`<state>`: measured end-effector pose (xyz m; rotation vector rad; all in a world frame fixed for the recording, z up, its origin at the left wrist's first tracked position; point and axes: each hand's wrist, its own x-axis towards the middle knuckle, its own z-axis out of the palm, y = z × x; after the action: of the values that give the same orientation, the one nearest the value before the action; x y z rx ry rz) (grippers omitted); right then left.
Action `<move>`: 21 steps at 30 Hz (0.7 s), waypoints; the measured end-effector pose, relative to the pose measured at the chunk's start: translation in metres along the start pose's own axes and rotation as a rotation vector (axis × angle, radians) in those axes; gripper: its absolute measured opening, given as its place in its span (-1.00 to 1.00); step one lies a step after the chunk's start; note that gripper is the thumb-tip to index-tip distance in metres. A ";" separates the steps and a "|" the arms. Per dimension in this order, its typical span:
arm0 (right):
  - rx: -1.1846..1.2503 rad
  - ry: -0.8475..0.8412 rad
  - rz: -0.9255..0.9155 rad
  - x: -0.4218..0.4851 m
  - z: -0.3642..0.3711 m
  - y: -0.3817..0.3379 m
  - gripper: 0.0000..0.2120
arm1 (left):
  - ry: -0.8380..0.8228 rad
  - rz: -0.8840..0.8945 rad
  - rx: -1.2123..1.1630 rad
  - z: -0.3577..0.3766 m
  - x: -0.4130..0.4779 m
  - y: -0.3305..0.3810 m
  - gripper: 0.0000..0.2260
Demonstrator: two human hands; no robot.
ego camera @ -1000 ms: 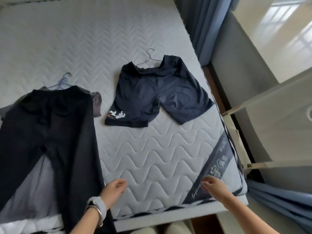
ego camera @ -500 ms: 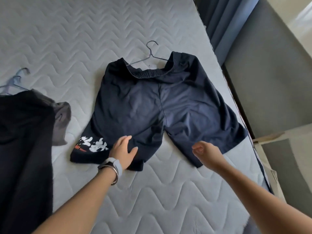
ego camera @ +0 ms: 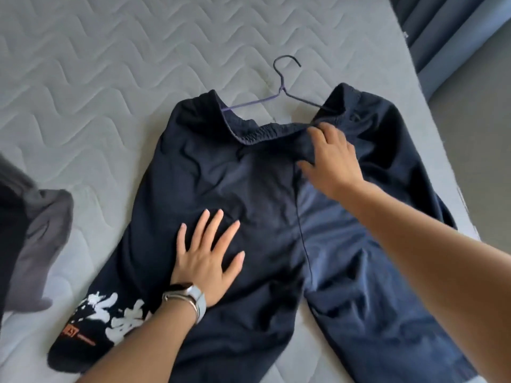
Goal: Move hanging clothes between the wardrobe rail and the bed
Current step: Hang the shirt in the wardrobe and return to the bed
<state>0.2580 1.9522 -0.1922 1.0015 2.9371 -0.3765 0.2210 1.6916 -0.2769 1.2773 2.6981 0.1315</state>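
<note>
Dark navy shorts [ego camera: 265, 205] with a white and orange print on one leg hem lie flat on the grey quilted mattress [ego camera: 91, 87]. A thin wire hanger [ego camera: 282, 89] sticks out of the waistband, its hook pointing away from me. My left hand [ego camera: 207, 255], with a watch on its wrist, presses flat on the shorts' left leg, fingers spread. My right hand [ego camera: 329, 158] rests on the elastic waistband just below the hanger's right arm. Its fingers are bent and its thumb is held apart from them.
Dark trousers over a grey garment [ego camera: 30, 244] lie at the left edge of the mattress. Blue curtains [ego camera: 442, 29] hang at the top right. Beyond the mattress's right edge there is grey floor [ego camera: 475, 139].
I have leaned in closer over the shorts. My left hand moved up from the leg hem to lie flat on the leg. My right hand travelled from the crotch area up to the waistband.
</note>
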 end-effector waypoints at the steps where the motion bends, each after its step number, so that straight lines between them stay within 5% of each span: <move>1: -0.027 0.009 -0.024 0.016 -0.003 -0.002 -0.35 | 0.003 0.001 -0.004 0.000 0.000 0.000 -0.50; 6: -0.056 0.042 -0.024 0.076 -0.012 -0.009 -0.42 | -0.033 0.012 0.000 0.001 0.000 -0.003 -0.49; 14: -0.126 -0.351 0.132 0.126 0.004 0.004 -0.27 | -0.019 0.025 0.009 0.000 0.001 -0.003 -0.48; 18: -0.203 -0.325 0.122 0.118 -0.001 0.000 -0.42 | -0.014 0.024 0.016 0.002 0.000 -0.004 -0.48; 21: -0.163 -0.113 0.005 0.086 -0.012 -0.006 -0.57 | 0.010 0.029 -0.002 0.003 0.002 -0.004 -0.49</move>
<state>0.1866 2.0023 -0.1873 0.9345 2.8105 -0.1837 0.2172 1.6907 -0.2807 1.3190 2.6877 0.1443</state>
